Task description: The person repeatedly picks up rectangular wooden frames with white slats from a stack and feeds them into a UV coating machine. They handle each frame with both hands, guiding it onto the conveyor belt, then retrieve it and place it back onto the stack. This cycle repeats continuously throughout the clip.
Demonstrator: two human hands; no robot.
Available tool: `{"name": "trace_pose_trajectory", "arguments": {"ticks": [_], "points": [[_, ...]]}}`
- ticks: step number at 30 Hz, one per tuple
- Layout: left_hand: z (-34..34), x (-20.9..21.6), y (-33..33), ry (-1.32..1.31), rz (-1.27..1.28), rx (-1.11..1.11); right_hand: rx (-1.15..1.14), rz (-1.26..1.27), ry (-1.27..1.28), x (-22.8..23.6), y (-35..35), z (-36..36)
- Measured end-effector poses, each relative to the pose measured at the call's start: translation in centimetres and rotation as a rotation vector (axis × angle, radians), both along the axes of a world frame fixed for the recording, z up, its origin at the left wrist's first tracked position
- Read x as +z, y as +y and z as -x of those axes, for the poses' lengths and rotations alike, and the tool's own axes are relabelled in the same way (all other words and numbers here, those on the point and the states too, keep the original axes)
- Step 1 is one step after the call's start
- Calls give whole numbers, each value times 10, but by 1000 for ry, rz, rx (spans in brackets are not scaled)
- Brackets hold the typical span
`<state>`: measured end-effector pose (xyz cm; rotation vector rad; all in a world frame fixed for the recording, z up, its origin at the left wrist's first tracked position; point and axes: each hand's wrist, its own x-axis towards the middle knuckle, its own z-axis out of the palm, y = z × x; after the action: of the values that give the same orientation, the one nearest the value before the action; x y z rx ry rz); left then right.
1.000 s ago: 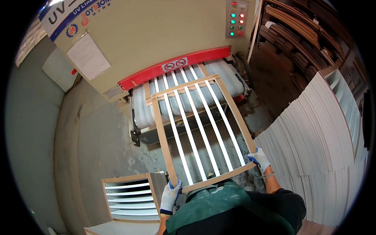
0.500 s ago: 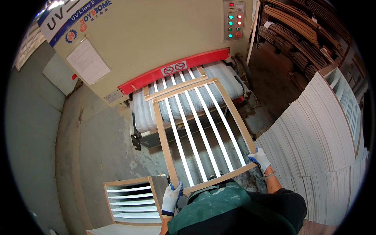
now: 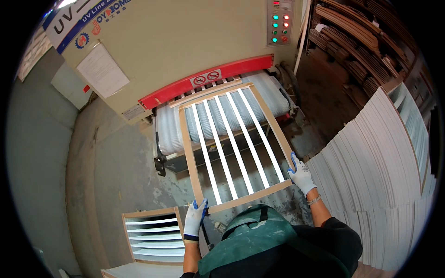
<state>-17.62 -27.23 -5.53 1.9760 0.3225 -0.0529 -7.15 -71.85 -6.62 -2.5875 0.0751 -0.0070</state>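
Note:
A flat slatted panel (image 3: 191, 162), with a brown frame and white slats, spans from the conveyor belt (image 3: 168, 134) toward me. Its far end lies over the belt; its near end is held up in the air. My left hand (image 3: 194, 220), in a white and blue glove, grips the near left corner. My right hand (image 3: 303, 178), gloved the same way, is closed on the right rail just above the near right corner, fingers pointing forward along it. Ahead of this panel, a second slatted panel (image 3: 197, 98) is mostly hidden beneath the red guard bar (image 3: 160, 98).
A large beige machine (image 3: 185, 37) with a lit button panel (image 3: 280, 23) stands ahead. To my right rises a tall stack of white-edged panels (image 3: 371, 162). More slatted panels (image 3: 175, 222) are stacked at lower left. Brown boards (image 3: 343, 41) fill a rack at far right.
Both hands have moved forward with the slatted panel, pushing it farther over the belt. The second panel has gone deeper under the red bar. My right hand has shifted up along the rail.

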Motion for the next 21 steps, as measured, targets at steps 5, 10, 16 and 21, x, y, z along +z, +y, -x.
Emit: {"name": "trace_pose_trajectory", "arguments": {"ticks": [5,10,16,21], "points": [[-10,-4,10,-79,25,-24,45,-50,-33,-3,3,-26],[-19,-16,15,68,482,147,9,-33,44,6,15,-51],[-6,-34,24,97,684,230,73,17,-30,-1,19,-84],[33,-56,33,161,725,352,111,-90,-49,-17,12,-118]]}}
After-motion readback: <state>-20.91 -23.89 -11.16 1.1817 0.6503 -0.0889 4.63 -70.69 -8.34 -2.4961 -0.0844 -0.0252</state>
